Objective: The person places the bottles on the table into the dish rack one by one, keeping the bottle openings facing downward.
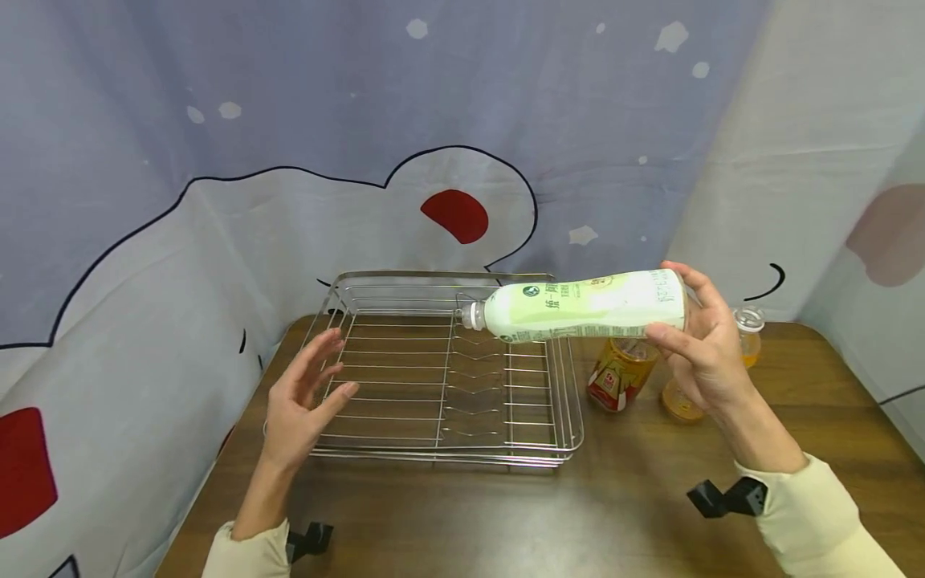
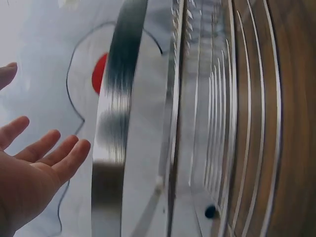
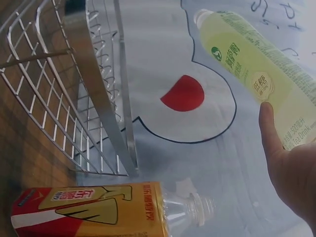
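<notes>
My right hand (image 1: 704, 345) grips a pale green milk tea bottle (image 1: 585, 307) by its base end, thumb on the near side. The bottle lies sideways in the air, its capless neck pointing left over the right part of a wire dish rack (image 1: 441, 459). In the right wrist view the bottle (image 3: 256, 69) shows its printed label and the thumb pressed on it. My left hand (image 1: 299, 401) hovers over the rack's left side, fingers spread and holding nothing. The left wrist view shows that hand (image 2: 39, 168) with fingers loosely extended beside the rack's metal rim (image 2: 111, 128).
Right of the rack stands a bottle with a red and yellow label (image 1: 620, 376), partly below the held bottle. Behind my right hand is a clear bottle with orange (image 1: 750, 325), partly hidden. A patterned curtain (image 1: 303, 104) hangs behind the wooden table (image 1: 462, 522).
</notes>
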### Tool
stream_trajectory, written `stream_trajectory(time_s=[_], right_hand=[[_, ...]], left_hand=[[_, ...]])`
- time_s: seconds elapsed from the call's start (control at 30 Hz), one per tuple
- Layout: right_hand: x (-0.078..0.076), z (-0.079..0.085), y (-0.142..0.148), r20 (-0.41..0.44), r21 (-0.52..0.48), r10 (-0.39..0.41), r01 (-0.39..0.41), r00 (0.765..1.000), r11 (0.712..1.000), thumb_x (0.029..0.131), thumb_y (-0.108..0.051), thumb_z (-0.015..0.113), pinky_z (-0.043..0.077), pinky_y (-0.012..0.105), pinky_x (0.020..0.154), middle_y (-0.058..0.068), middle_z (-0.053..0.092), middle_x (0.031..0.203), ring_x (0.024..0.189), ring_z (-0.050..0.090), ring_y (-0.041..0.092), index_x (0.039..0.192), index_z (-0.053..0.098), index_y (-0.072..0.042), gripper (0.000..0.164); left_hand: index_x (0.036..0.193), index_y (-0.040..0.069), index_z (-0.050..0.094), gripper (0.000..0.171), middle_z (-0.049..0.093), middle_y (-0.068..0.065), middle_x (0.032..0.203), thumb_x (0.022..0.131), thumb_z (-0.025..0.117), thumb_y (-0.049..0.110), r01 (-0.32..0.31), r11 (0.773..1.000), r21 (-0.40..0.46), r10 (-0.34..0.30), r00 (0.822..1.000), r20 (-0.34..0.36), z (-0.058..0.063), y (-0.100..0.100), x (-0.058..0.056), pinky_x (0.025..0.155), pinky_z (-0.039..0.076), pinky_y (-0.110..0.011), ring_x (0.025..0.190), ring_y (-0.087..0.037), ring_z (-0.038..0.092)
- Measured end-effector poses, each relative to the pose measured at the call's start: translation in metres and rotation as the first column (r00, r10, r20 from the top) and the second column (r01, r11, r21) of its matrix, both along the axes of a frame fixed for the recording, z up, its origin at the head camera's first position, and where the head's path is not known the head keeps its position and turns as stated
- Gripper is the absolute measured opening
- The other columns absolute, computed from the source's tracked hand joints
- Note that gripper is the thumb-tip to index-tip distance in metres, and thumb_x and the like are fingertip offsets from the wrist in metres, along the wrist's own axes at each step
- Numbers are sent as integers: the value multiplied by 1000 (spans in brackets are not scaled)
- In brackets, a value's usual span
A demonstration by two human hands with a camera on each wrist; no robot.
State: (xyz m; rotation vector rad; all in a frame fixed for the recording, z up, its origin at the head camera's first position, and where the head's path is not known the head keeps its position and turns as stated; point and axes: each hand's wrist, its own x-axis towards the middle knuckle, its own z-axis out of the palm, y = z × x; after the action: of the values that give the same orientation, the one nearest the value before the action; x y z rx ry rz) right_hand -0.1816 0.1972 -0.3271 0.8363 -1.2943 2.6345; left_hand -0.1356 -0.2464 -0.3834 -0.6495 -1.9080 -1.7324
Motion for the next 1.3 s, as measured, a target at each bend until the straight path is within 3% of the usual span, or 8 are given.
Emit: stream_trajectory(time_s=[0.2,0.4,0.67,0.83,1.0,1.13,1.2,1.3], right_hand=[[-7,7,6,31,9,-22,22,999,1000,84,28,49,58,28,78,20,43,132,101,62,23,142,37,1,64],[-14,13,11,37,12,-49,49,998,999,84,26,54,57,26,77,20,42,134,101,61,23,141,39,2,64],[-25,21,17,28,-4,-65,65,998,998,85,29,47,59,33,78,22,48,130,100,64,26,140,38,3,62],[-33,23,18,35,2,-91,91,995,996,84,30,48,59,36,80,22,50,127,99,65,27,139,39,4,62],[-39,24,16,54,30,-110,108,992,994,84,31,49,58,36,79,22,51,124,95,66,27,140,38,5,63],[-43,23,15,74,51,-117,113,990,992,83,31,51,57,35,80,21,52,123,94,67,27,138,40,4,63],[-46,22,14,82,55,-114,110,990,992,82,32,52,57,35,81,21,52,123,95,66,27,138,40,4,63],[-48,20,14,87,70,-117,111,989,991,82,32,52,57,36,81,20,53,122,95,66,26,138,40,4,63]], left_hand=[[141,-14,42,69,53,-13,140,76,61,-29,-80,997,-18,80,997,-13,-9,-21,6,97,45,-24,127,-23,50],[140,-13,44,68,55,-6,138,77,62,-28,-143,989,-21,144,988,50,-17,-33,11,97,45,-23,125,-20,51],[141,-5,49,70,56,2,137,76,69,-23,-305,939,-159,322,942,96,-24,-47,17,98,43,-20,125,-11,52],[139,-7,51,71,56,5,136,73,72,-23,-355,914,-197,378,921,94,-33,-56,18,98,41,-17,123,-6,51],[142,-2,49,73,52,-9,142,76,75,-15,-355,901,-248,399,903,161,-43,-61,18,100,37,-14,129,-6,46],[149,9,43,73,41,-15,151,85,75,-1,-321,887,-332,415,869,270,-49,-62,20,103,34,-14,138,-24,39],[152,14,40,73,38,-14,154,88,75,7,-299,884,-359,418,849,322,-52,-63,20,106,37,-24,137,-36,39],[154,16,37,75,37,-14,154,89,75,13,-271,888,-373,412,829,379,-57,-65,21,104,40,-30,135,-40,41]])
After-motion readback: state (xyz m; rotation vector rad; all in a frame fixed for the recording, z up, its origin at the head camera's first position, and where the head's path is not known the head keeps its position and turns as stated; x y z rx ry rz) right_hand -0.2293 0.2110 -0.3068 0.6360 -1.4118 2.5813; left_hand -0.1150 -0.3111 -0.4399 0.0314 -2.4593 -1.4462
